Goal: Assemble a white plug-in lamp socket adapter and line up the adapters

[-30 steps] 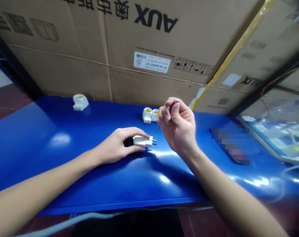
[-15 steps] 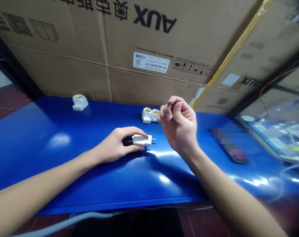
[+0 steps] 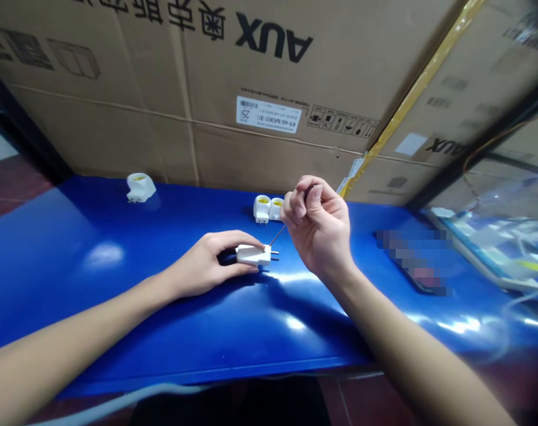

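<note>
My left hand [image 3: 206,260] pinches a white plug-in lamp holder [image 3: 254,255] between thumb and fingers, low over the blue surface. Two metal prongs stick out of its right end. Above and to the right, my right hand [image 3: 319,222] is closed around a screwdriver [image 3: 277,235]; its handle is mostly hidden in the fist. The thin shaft slants down to the left, and its tip meets the holder near the prong end, close to my left fingertips. Whether the tip sits in a screw is too small to tell.
Two white lamp holders [image 3: 262,209] with yellow insides stand behind my hands; another lamp holder [image 3: 139,187] stands back left. A large cardboard box [image 3: 215,142] walls off the back of the blue shelf [image 3: 162,349]. A pixelated dark object [image 3: 413,263] and a tray [image 3: 486,254] lie right.
The view has shifted slightly. Both hands keep their hold on the lamp holder and screwdriver, with the tip still at the prong end; otherwise little differs.
</note>
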A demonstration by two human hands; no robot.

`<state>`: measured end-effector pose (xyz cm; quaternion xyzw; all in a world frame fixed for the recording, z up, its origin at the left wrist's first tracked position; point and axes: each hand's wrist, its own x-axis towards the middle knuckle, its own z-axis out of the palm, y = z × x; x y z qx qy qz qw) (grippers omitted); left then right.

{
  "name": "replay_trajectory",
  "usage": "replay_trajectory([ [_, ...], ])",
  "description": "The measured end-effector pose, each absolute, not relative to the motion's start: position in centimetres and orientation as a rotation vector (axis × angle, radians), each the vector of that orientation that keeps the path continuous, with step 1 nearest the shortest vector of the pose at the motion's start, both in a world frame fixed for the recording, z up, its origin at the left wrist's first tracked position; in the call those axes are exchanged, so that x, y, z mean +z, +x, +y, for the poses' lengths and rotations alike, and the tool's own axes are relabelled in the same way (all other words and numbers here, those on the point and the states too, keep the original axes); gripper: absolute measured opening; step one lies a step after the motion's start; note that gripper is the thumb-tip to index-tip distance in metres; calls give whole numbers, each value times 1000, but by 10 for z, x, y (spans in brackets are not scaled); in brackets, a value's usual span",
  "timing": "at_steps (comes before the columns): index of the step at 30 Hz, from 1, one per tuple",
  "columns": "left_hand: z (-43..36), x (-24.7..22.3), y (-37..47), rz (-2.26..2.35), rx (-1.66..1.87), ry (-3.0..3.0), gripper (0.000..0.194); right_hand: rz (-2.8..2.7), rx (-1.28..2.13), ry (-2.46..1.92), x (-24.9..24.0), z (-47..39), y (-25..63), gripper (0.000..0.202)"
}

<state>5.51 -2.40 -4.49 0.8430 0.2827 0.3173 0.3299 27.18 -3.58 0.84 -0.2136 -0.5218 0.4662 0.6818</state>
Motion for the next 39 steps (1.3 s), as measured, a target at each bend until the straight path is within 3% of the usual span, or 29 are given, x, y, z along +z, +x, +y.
replay_trajectory([
  [17, -22, -49, 55, 655, 878, 2307, 34, -1161, 1067, -490, 8, -37, 270, 36],
  [27, -26, -42, 56, 813, 804, 2204, 46, -1215, 1073, -441, 0, -38, 265, 38],
  [39, -25, -44, 57, 753, 819, 2223, 37, -1209, 1072, -494, -5, -40, 260, 35],
])
